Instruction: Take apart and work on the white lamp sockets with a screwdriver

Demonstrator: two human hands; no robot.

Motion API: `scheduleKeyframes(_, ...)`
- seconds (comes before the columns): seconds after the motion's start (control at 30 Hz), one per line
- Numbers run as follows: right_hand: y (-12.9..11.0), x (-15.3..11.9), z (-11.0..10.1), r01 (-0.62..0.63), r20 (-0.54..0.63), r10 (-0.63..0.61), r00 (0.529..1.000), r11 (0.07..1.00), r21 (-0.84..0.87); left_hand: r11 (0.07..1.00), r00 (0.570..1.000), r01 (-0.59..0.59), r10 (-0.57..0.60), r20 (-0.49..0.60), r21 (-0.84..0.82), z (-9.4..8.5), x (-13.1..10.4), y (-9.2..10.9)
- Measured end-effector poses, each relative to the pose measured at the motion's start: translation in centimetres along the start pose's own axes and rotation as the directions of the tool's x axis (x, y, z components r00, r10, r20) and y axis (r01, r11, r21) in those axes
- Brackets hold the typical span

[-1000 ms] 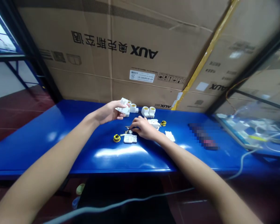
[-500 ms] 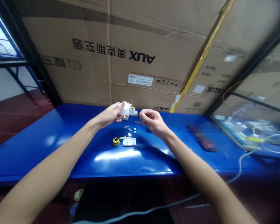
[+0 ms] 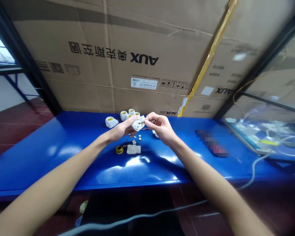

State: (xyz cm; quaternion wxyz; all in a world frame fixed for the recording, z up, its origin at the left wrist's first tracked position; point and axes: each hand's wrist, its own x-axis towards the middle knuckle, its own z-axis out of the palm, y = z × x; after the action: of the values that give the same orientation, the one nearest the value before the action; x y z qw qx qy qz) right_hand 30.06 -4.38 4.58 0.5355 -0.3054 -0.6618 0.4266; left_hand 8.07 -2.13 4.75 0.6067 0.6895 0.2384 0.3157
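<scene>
My left hand (image 3: 121, 130) holds a white plastic lamp-socket body (image 3: 138, 124) above the blue table (image 3: 64, 154), its open side turned toward me. My right hand (image 3: 160, 127) is pinched at the socket's right edge; something small may be between its fingertips, too small to tell. Below the hands lie a white plastic cover piece (image 3: 133, 149), a yellow-and-black ring (image 3: 119, 149) and a few tiny white and metal bits (image 3: 139, 137).
Several white sockets with yellow insides (image 3: 124, 115) stand at the table's back, one (image 3: 110, 122) further left. Large AUX cardboard boxes (image 3: 142, 59) wall the rear. A clear bag with cables (image 3: 265, 137) lies right; a grey cable (image 3: 254, 167) hangs over the front edge.
My right hand rose from the small parts on the table to the socket in my left hand. Both hands now meet at it, and the socket's open side has turned toward me.
</scene>
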Motion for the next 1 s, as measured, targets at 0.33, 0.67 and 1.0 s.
scheduleKeyframes(0.33,0.2,0.1,-0.5,-0.014,0.025,0.014,1.0,1.0,-0.018,0.999,1.0,-0.007,0.005,0.023,0.047,-0.5,0.2,-1.0)
scheduleKeyframes(0.67,0.3,0.1,-0.3,-0.019,-0.005,0.018,1.0,0.998,-0.062,0.96,1.0,0.02,-0.013,-0.027,0.279,-0.5,-0.5,-0.3)
scheduleKeyframes(1.0,0.3,0.0,-0.5,0.12,-0.007,-0.13,0.992,0.938,-0.325,0.919,0.996,-0.038,0.068,-0.063,0.391,-0.1,-0.5,0.1)
